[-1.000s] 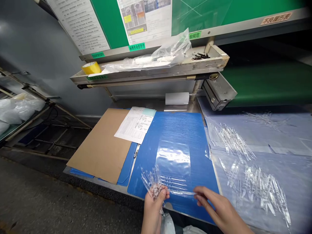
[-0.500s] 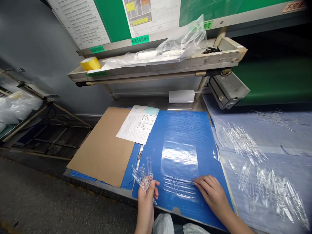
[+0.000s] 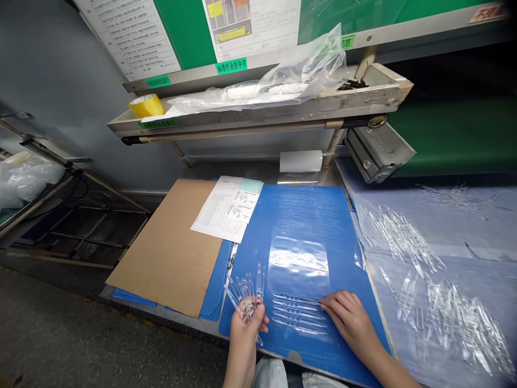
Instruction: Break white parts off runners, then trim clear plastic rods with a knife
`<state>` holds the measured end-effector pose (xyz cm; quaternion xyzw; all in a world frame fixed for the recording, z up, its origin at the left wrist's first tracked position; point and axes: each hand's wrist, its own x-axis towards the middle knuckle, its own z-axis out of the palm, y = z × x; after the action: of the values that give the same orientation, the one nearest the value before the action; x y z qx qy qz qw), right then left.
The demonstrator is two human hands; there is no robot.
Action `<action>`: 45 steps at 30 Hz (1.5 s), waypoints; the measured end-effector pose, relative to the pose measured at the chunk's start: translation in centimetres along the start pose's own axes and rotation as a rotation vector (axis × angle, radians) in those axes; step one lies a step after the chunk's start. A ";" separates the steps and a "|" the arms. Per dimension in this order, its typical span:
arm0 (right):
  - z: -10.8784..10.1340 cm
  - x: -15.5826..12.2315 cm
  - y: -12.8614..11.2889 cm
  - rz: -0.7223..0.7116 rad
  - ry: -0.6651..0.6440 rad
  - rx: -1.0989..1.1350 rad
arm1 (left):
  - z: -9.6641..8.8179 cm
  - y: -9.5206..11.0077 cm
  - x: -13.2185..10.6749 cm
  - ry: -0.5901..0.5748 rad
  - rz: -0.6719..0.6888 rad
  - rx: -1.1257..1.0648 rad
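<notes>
My left hand point(image 3: 243, 347) grips a loose bundle of transparent plastic pipettes point(image 3: 245, 296) at the near edge of a blue corrugated plastic board point(image 3: 311, 221). My right hand point(image 3: 349, 322) rests on the board, its fingertips touching the right end of a row of several transparent pipettes point(image 3: 299, 314). Those pipettes lie side by side just below a transparent plastic sheet point(image 3: 299, 264). The hand holds none of them up.
To the right, a heap of transparent pipettes point(image 3: 444, 307) lies on pale blue plastic film. Left of the board are a cardboard sheet point(image 3: 169, 248) and printed forms point(image 3: 226, 209). A shelf point(image 3: 258, 116) above holds a yellow tape roll point(image 3: 146, 105) and a plastic bag point(image 3: 299, 75).
My right hand has dropped from lifting a pipette to lying on the board at the row's end. The row looks longer. My left hand still holds the bundle.
</notes>
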<state>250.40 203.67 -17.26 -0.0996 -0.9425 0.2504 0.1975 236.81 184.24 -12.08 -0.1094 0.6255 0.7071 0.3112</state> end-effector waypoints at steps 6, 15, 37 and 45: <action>-0.1 -0.2 0.3 0.001 -0.010 -0.015 | 0.3 -0.3 0.1 0.017 0.009 0.003; -0.3 0.0 0.0 -0.005 -0.018 -0.058 | 0.6 -0.7 0.1 0.060 0.077 0.129; -0.9 0.5 -0.8 -0.034 -0.130 -0.056 | -0.5 -3.3 -1.4 -0.702 0.456 0.860; -2.9 2.2 -2.0 -0.055 -0.130 -0.022 | -0.2 -2.5 -1.5 -0.705 0.421 0.951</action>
<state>249.45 203.82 -13.17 -0.0593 -0.9584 0.2406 0.1419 239.39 183.66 -13.40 0.4063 0.7395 0.3909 0.3677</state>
